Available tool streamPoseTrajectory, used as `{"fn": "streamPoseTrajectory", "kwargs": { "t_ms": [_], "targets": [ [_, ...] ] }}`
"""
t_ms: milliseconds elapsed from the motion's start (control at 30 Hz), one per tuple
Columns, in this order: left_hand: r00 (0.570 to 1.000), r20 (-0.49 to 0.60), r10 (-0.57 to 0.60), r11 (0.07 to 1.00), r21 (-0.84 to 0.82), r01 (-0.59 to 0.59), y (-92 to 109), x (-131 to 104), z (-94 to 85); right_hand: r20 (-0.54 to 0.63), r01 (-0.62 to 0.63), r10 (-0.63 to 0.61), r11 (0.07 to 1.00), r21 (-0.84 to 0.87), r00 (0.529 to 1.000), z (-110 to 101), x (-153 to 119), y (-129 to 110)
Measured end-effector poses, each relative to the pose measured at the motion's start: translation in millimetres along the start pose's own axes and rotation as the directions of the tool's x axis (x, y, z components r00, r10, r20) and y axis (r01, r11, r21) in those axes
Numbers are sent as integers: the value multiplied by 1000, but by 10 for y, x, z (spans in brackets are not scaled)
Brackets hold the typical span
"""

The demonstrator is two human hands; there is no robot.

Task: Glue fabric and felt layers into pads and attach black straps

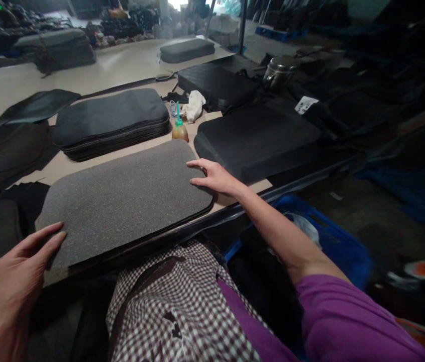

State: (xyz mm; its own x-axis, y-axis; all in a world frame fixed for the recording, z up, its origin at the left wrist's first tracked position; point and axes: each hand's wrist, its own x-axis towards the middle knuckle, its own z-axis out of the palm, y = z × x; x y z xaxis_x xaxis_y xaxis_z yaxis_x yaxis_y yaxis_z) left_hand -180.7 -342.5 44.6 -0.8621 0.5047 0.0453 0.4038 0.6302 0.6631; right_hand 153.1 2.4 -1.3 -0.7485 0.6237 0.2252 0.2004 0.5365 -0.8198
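Note:
A grey speckled foam sheet (129,196) with rounded corners lies in front of me at the table's near edge. Dark layers show beneath its front edge. My left hand (22,269) is at the sheet's near left corner, thumb and forefinger stretched onto its top; its other fingers are partly hidden. At the right end, my right hand (216,177) rests with fingers spread and their tips on the surface. Neither hand is visibly gripping. Just beyond the sheet stands a small amber bottle (180,131) with a green nozzle.
Behind the sheet sits a stack of black padded panels (112,118). More black panels (257,136) lie to the right, near a metal pot (280,70). A crumpled white cloth (194,105) is by the bottle. Below the table's right edge is a blue crate (333,241).

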Motion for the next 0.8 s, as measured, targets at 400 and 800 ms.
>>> {"fn": "streamPoseTrajectory", "kwargs": {
  "t_ms": [400,800],
  "targets": [
    [990,64,123,992,-42,-121,-282,161,116,8,64,-65,950,-306,998,130,-90,-14],
    [944,290,157,928,-370,-40,-354,379,-26,164,274,-220,819,-505,962,442,-293,14]
  ]
}}
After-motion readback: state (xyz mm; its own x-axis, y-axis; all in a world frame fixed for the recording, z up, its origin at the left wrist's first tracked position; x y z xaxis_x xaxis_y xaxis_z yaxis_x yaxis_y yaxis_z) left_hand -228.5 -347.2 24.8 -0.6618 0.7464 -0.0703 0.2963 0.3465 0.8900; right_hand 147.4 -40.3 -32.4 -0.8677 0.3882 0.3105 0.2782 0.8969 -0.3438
